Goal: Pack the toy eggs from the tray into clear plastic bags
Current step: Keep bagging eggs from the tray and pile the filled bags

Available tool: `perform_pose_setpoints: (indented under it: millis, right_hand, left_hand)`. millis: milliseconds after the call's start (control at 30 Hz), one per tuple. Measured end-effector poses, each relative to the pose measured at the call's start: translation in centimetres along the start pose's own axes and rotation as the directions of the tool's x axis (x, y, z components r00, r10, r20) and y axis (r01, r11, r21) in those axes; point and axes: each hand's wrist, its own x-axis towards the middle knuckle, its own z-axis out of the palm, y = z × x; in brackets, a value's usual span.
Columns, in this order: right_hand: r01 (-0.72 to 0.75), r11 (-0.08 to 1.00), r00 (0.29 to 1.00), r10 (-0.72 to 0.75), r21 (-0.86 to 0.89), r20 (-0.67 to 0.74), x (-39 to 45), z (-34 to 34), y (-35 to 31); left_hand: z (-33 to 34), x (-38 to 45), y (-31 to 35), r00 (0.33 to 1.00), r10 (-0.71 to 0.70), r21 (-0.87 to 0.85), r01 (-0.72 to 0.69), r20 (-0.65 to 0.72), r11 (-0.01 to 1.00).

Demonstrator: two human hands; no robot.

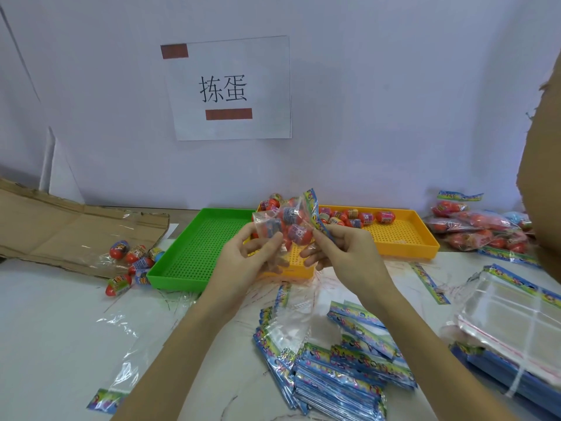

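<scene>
Now both hands grip one clear bag (285, 229) of toy eggs at frame centre: left hand (243, 256) pinches its bottom, right hand (337, 250) its printed top. Its long axis runs lower left to upper right, above the yellow tray (403, 238)

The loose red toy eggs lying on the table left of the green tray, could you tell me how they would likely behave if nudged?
The loose red toy eggs look smooth and rounded, so they would probably roll, likely in curves given their tapered shape. They lie scattered on the flat white table beside the green perforated plastic tray, which would probably stop any that roll right.
</scene>
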Motion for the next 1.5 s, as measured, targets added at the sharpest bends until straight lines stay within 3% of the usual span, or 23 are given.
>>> perform_pose_setpoints:
  millis: [133,367,600,767,867,933,1033,1133,1167,1200,1267,1333,1433,1500]
  right_hand:
    - [0.024,0.999,1.000,-0.024,-0.023,0.000,0.0,0.2,-0.1]
    - [0.040,0.996,0.996,-0.034,-0.077,0.083,0.2,-0.6,-0.9]
    - [0.020,0.998,0.998,-0.016,-0.059,0.059,0.3,-0.9,-0.7]
    - [-0.015,0.998,0.994,0.021,-0.063,0.108,0.3,-1.1,-0.8]
    - [-0.072,0.984,0.994,0.084,-0.162,0.070,0.2,-1.0,-0.7]
    - [-0.163,0.960,0.985,0.171,-0.228,0.017,0.2,-0.8,-0.5]
    - [-0.396,0.917,0.913,0.400,-0.052,0.085,0.1,-0.8,-0.8]
    - [-0.526,0.790,0.840,0.426,0.314,0.336,0.2,-1.5,-1.3]
    - [-0.536,0.765,0.833,0.411,0.356,0.372,0.2,-1.8,-1.4]
    - [-0.532,0.768,0.834,0.401,0.357,0.379,0.2,-2.0,-1.3]
    - [-0.491,0.813,0.857,0.385,0.314,0.343,0.3,-2.0,-1.0]
    - [-0.443,0.845,0.886,0.363,0.299,0.289,0.3,-2.1,-0.5]
    - [-0.435,0.856,0.885,0.349,0.281,0.308,0.3,-2.2,-0.5]
    - [-0.439,0.868,0.859,0.330,0.232,0.392,0.2,-2.3,-0.7]
  left_hand:
    - [-0.3,0.1,-0.1,0.996,0.082,0.146,-0.079,-0.015,0.986]
    - [-0.9,0.3,0.1,0.996,0.089,0.040,-0.089,-0.004,0.995]
    - [-0.8,0.1,0.0,0.994,0.079,-0.019,-0.078,0.080,0.997]
    - [-1.3,0.2,0.0,0.989,0.123,0.026,-0.125,0.088,0.992]
    - [-1.6,0.3,-0.1,0.973,0.205,0.140,-0.218,0.103,0.966]
    - [-1.5,0.3,-0.3,0.921,0.369,0.353,-0.387,0.122,0.852]
    - [-0.9,0.0,-0.6,0.728,0.595,0.625,-0.649,0.342,0.434]
    - [-0.7,0.2,-0.8,0.512,0.619,0.673,-0.739,0.596,-0.036]
    - [-0.6,0.2,-0.8,0.475,0.607,0.663,-0.740,0.637,-0.115]
    - [-0.5,0.1,-0.7,0.473,0.597,0.658,-0.742,0.648,-0.127]
    - [-0.5,-0.2,-0.6,0.563,0.566,0.666,-0.745,0.602,0.032]
    - [-0.5,-0.6,-0.5,0.721,0.518,0.674,-0.664,0.460,0.325]
    - [0.0,-0.2,-0.6,0.915,0.401,0.606,-0.347,0.051,0.716]
    - [0.2,0.1,-0.1,0.984,0.114,0.416,-0.048,-0.136,0.908]
